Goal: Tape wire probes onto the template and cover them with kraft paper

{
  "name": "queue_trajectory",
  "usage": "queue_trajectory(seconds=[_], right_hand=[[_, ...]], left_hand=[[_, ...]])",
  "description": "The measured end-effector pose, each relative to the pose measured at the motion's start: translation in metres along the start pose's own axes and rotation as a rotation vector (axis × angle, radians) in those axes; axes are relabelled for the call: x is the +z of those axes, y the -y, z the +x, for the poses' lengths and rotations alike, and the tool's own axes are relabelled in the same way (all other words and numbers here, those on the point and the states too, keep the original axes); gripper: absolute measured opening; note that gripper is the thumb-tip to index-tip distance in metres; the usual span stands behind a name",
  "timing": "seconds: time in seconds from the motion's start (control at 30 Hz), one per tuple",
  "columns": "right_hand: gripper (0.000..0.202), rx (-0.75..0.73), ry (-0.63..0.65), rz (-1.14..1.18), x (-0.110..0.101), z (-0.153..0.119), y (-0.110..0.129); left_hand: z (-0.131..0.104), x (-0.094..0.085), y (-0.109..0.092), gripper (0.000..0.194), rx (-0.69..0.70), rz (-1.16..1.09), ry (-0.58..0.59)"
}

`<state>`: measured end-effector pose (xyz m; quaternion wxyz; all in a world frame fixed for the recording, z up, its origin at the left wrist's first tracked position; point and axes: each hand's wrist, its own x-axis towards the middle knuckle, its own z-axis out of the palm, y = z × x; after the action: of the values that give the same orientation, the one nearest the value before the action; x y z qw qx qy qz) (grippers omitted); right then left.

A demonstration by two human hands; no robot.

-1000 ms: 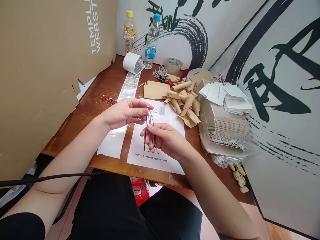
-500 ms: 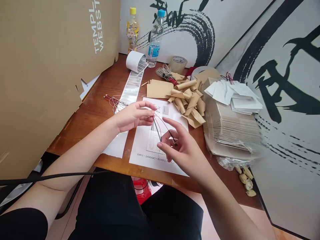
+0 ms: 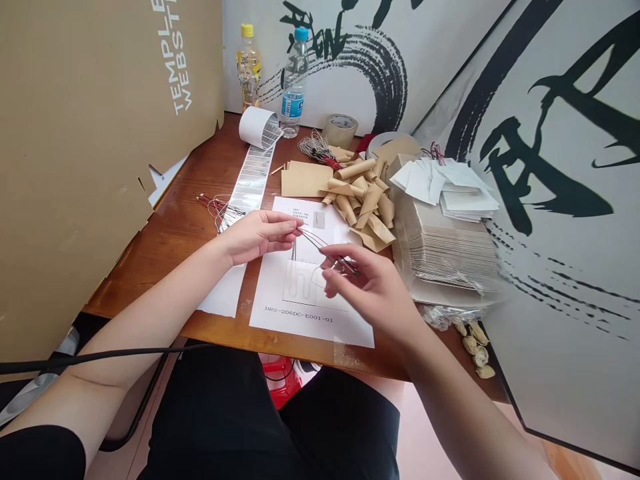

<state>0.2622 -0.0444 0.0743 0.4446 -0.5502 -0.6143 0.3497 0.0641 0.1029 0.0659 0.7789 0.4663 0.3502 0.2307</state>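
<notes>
Near the centre of the frame, the bare left hand (image 3: 260, 236) pinched one end of some thin red-and-black wires (image 3: 311, 238), while the bare right hand (image 3: 369, 280), further right, held their darker part. Both were above a white printed paper sheet (image 3: 273, 293) on a brown wooden table (image 3: 173, 230). At upper centre stood a clear plastic bottle with a blue cap (image 3: 296, 80). Curled tan paper pieces (image 3: 370, 201) lay right of centre, beside a plastic-wrapped stack of thin grey-brown cards (image 3: 453, 257). A large tan cardboard panel (image 3: 95, 147) filled the upper left.
</notes>
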Motion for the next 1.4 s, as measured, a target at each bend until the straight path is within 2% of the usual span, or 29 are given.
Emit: queue_trajectory(seconds=[0.1, 0.23, 0.4, 0.53, 0.63, 0.77, 0.9, 0.93, 1.03, 1.13, 1.23, 1.3, 1.37, 1.4], right_hand=[[0.017, 0.142, -0.047, 0.147, -0.005, 0.003, -0.003], [0.026, 0.192, -0.006, 0.297, -0.008, 0.009, -0.001], [0.027, 0.269, 0.112, 0.425, -0.014, 0.018, 0.005], [0.037, 0.338, 0.072, 0.485, -0.021, 0.023, 0.01], [0.041, 0.352, -0.016, 0.469, -0.027, 0.028, 0.007], [0.044, 0.353, -0.129, 0.41, -0.032, 0.038, -0.007], [0.041, 0.329, -0.223, 0.211, -0.033, 0.051, -0.022], [0.046, 0.31, -0.261, 0.154, -0.034, 0.054, -0.024], [0.065, 0.18, -0.298, -0.028, -0.035, 0.062, -0.026], [0.071, -0.038, -0.277, -0.33, -0.032, 0.065, -0.026], [0.083, -0.208, -0.386, -0.615, -0.023, 0.063, -0.024], [0.07, -0.265, -0.479, -0.679, -0.017, 0.057, -0.019], [0.045, -0.275, -0.571, -0.624, -0.012, 0.051, -0.014], [0.035, -0.267, -0.577, -0.581, -0.01, 0.048, -0.011]], left_hand=[[-0.004, 0.003, -0.003, 0.027, 0.059, 0.106, 0.03], [-0.005, 0.007, -0.003, 0.016, 0.335, 0.443, -0.002], [0.001, 0.005, -0.003, 0.01, 0.655, 0.892, -0.193], [0.005, 0.0, -0.01, 0.006, 0.738, 1.089, -0.258], [0.006, -0.005, -0.019, 0.005, 0.761, 1.095, -0.288], [0.009, -0.01, -0.028, 0.006, 0.756, 0.958, -0.335], [0.014, -0.009, -0.025, 0.008, 0.756, 0.827, -0.347], [0.016, -0.007, -0.024, 0.009, 0.754, 0.813, -0.351], [0.02, -0.003, -0.022, 0.01, 0.729, 0.799, -0.367], [0.023, 0.0, -0.024, 0.01, 0.658, 0.804, -0.364], [0.023, 0.0, -0.026, 0.012, 0.549, 0.817, -0.353], [0.024, 0.0, -0.026, 0.012, 0.491, 0.847, -0.365], [0.024, -0.001, -0.024, 0.01, 0.452, 0.891, -0.392], [0.025, -0.002, -0.023, 0.009, 0.436, 0.901, -0.405]])
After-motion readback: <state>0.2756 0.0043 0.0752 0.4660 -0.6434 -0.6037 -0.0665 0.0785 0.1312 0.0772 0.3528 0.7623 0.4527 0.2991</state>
